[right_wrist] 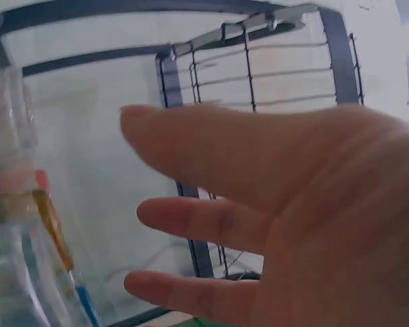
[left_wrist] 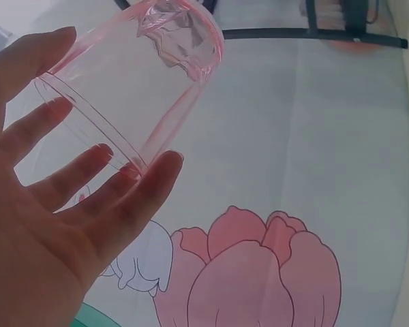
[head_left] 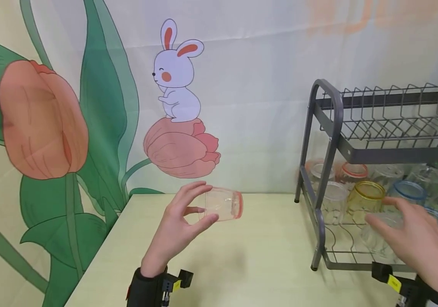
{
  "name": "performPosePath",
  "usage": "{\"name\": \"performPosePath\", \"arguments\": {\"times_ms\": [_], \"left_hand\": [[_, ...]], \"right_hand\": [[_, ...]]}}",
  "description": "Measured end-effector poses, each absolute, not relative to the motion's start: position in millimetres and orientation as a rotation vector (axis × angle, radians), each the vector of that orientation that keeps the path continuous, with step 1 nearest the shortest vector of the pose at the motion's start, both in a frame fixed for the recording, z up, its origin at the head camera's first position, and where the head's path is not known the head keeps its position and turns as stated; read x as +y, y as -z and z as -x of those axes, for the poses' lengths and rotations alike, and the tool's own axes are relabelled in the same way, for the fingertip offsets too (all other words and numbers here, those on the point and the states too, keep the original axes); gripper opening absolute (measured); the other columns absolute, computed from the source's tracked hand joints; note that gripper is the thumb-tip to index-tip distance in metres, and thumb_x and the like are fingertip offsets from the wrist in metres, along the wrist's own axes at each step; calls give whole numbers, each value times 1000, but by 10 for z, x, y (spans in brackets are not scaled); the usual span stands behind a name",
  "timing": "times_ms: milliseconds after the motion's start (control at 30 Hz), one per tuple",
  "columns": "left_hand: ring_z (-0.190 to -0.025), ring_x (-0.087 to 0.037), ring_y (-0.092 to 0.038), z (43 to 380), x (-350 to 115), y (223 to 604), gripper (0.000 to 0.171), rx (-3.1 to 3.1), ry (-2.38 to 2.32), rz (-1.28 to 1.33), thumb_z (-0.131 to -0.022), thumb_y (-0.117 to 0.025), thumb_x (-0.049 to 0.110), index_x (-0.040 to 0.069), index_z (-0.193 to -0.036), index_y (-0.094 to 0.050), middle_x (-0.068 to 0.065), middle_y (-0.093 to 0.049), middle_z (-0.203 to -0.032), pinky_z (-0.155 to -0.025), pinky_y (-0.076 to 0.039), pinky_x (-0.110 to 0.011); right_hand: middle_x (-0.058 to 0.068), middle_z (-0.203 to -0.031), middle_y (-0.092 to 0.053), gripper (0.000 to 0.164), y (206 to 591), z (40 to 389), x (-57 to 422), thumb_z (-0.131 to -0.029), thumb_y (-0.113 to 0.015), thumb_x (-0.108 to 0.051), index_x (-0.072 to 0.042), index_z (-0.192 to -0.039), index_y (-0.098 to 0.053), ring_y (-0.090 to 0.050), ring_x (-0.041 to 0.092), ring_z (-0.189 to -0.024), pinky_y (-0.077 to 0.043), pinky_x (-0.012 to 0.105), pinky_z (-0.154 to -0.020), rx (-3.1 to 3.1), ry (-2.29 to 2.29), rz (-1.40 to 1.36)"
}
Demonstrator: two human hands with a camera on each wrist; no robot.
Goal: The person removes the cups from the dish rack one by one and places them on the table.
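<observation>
My left hand (head_left: 174, 228) holds a clear pink drinking glass (head_left: 224, 204) on its side above the table, thumb and fingers round one end. Its red-tinted end points right in the head view. In the left wrist view, the fingertips (left_wrist: 165, 167) grip the wider rim of the glass (left_wrist: 123, 88). Over at the rack, my right hand (head_left: 420, 245) has its fingers spread, and nothing lies between them in the right wrist view. A clear glass (head_left: 374, 236) on the lower shelf is partly hidden behind that hand. Just beyond it stands a yellow glass (head_left: 364, 202).
A two-tier dark metal dish rack (head_left: 335, 113) stands on the right of the pale table (head_left: 272, 256). Its lower shelf bears several glasses, among them a blue-rimmed glass (head_left: 410, 191) and a red-rimmed glass (head_left: 354, 170). Behind hangs a printed cloth (head_left: 249, 106) with a rabbit and tulips.
</observation>
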State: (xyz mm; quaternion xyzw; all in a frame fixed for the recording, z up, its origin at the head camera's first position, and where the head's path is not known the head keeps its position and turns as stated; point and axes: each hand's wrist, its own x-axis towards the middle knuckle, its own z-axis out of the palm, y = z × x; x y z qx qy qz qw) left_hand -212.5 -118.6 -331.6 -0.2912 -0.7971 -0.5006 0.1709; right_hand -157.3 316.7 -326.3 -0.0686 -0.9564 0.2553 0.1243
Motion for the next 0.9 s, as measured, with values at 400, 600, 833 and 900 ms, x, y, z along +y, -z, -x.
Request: {"name": "performPosePath", "arguments": {"times_ms": [400,600,833,900], "left_hand": [[-129,-18,-43,2324,-1471,3434,59,-2350,1241,775,-84,-80,24,20,-137,-56,2,-44,-143,-84,-55,-32],[-129,-21,-43,2388,-1658,3505,59,-2421,1188,680,-84,-80,24,18,-138,-55,-2,-43,-143,-84,-55,-35],[-128,-22,-43,2422,-1721,3497,59,-2419,1238,654,-85,-78,26,19,-138,-55,-3,-43,-144,-84,-55,-33],[-128,-22,-43,2422,-1721,3483,59,-2415,1249,653,-85,-78,27,21,-138,-55,-2,-43,-144,-84,-55,-32]], "right_hand": [[43,-136,-29,80,3327,1595,3322,-95,-58,-50,10,-142,-34,-25,63,-120,-24,73,-92,-2776,-782,432],[43,-138,-26,84,3366,1602,3326,-93,-59,-52,8,-144,-32,-19,64,-125,-22,76,-92,-2781,-797,451],[43,-142,-22,85,3355,1588,3330,-94,-59,-50,9,-147,-28,-12,62,-130,-15,76,-98,-2756,-817,477],[42,-142,-22,83,3347,1581,3323,-95,-60,-48,9,-146,-29,-11,61,-131,-11,74,-101,-2738,-804,447]]}}
